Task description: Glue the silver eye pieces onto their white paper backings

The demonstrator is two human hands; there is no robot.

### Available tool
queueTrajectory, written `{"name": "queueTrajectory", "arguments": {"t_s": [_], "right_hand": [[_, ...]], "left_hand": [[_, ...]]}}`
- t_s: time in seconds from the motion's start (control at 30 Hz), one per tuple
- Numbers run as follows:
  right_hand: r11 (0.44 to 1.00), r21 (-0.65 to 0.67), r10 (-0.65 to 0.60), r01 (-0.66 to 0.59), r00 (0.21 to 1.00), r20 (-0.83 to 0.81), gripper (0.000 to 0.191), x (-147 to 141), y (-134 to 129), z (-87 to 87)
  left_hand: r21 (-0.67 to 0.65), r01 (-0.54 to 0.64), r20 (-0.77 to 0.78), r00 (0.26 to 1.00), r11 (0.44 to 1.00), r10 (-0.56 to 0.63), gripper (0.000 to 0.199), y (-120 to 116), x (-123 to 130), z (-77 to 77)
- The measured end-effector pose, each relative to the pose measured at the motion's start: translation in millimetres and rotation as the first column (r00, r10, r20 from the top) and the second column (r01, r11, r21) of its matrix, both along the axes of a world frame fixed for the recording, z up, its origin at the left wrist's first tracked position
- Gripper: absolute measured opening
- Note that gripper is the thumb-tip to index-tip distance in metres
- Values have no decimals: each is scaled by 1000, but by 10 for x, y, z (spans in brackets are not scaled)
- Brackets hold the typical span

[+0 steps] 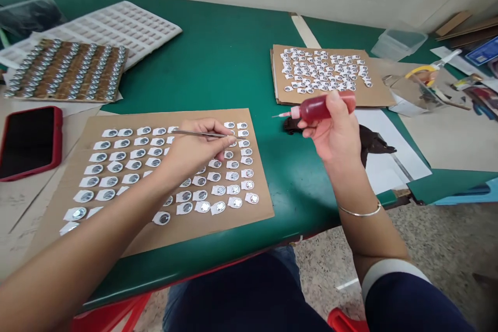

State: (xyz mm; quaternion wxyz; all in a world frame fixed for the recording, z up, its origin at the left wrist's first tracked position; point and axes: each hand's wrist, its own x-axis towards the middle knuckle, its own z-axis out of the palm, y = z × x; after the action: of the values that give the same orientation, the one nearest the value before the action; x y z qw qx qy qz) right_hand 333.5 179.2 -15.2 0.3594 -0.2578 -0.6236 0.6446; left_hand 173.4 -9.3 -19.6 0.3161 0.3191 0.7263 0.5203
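Note:
My left hand (190, 151) is closed around thin metal tweezers (190, 133), held over the right part of a brown cardboard sheet (254, 166). Rows of small white tabs, each bearing a round silvery disc (219, 207), lie on that sheet, and my left hand and forearm hide some of them. Raised to the right of the sheet, my right hand (335, 137) grips a red needle-tip squeeze bottle (317, 108). Its thin needle points left, apart from the discs. Below the bottle, a dark brown cloth (375, 142) lies partly on white paper (408, 166).
Stacked cardboard (375, 88) at the back right bears many more tabbed discs. At the back left are a brown board (81, 75) with rows of metal pieces and a white sheet (146, 28). A red-cased phone (29, 142) lies left; yellow-handled scissors (422, 70) lie far right.

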Motion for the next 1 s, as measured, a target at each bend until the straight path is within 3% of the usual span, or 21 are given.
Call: {"name": "queueTrajectory", "arguments": {"t_s": [0.17,0.33,0.43,0.57,0.7,1.0], "right_hand": [[997,-53,55,-57,998,-36,39,-294,51,-115],[978,-191,73,-80,997,-40,39,-335,25,-367],[976,-206,62,-66,998,-27,40,-334,37,-438],[984,-176,30,-32,999,-14,41,-370,-2,-460],[982,-189,10,-11,1000,-4,40,-400,-86,-485],[993,-119,2,0,1000,23,41,-390,-166,-507]], "left_hand": [[2,-9,43,999,1000,9,21,44,46,-85],[-1,54,144,988,999,-53,24,67,101,-227],[-42,96,161,983,994,-88,21,63,134,-330],[-106,122,-54,990,987,-129,16,-18,193,-526],[-151,220,-357,897,964,-261,13,-117,221,-665],[-142,243,-398,874,960,-280,12,-127,208,-705]]}}
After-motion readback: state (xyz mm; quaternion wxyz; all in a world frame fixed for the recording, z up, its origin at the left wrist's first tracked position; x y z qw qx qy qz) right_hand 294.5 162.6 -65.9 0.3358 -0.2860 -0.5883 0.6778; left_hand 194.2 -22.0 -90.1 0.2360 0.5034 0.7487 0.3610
